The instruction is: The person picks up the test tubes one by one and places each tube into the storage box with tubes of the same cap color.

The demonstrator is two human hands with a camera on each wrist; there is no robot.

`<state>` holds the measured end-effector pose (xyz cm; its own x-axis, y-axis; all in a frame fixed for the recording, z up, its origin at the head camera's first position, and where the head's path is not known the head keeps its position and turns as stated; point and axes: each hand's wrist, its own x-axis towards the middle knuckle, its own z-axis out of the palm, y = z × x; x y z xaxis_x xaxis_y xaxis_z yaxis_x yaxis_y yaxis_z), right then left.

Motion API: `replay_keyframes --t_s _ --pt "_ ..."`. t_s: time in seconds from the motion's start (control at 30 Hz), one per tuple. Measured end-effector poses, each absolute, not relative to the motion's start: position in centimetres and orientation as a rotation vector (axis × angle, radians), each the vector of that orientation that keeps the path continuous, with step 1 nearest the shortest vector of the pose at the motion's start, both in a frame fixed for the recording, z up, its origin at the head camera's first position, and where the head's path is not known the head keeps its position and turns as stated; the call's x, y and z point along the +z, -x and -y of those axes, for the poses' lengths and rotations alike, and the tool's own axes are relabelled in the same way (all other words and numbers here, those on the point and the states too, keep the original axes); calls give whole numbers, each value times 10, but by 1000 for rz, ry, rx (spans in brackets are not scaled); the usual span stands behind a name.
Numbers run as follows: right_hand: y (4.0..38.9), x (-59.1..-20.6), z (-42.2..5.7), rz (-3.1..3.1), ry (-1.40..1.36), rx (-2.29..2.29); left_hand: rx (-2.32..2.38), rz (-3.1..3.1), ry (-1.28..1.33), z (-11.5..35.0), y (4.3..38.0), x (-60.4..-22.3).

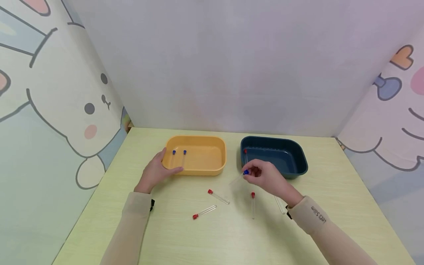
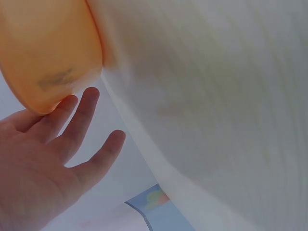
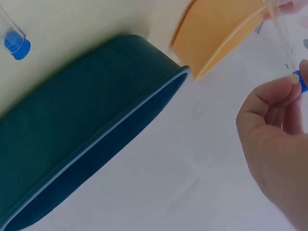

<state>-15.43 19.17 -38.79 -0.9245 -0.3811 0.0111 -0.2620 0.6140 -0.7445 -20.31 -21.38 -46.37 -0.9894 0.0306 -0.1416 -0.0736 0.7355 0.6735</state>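
Note:
My right hand (image 1: 265,176) pinches a blue-capped test tube (image 1: 236,179) by its cap, in front of the dark blue basin (image 1: 299,156). The tube's clear end slants down to the left. In the right wrist view the blue cap (image 3: 302,82) sits between thumb and fingertips. At the left end of the yellow basin (image 1: 220,156), my left hand (image 1: 158,171) rests with spread fingers against the outer wall and its thumb along the front rim. Inside that basin lie two blue-capped tubes (image 1: 184,156). A red-capped tube (image 1: 245,151) lies in the dark basin, partly behind my right hand.
Red-capped tubes lie on the pale table (image 1: 179,239): one (image 1: 218,197) between the basins, one (image 1: 204,212) nearer the front, another (image 1: 253,206) below my right hand. A tube (image 1: 280,205), blue-capped in the right wrist view, lies by my right wrist. A white wall stands behind.

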Motion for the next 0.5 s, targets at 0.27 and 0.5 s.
replay_keyframes --t_s 0.27,0.5 --pt "156 -385 -192 -2666 451 -1298 1091 -2785 42 213 203 -463" --pt "159 -386 -192 -2666 463 -1348 1083 -2788 39 213 203 -463"
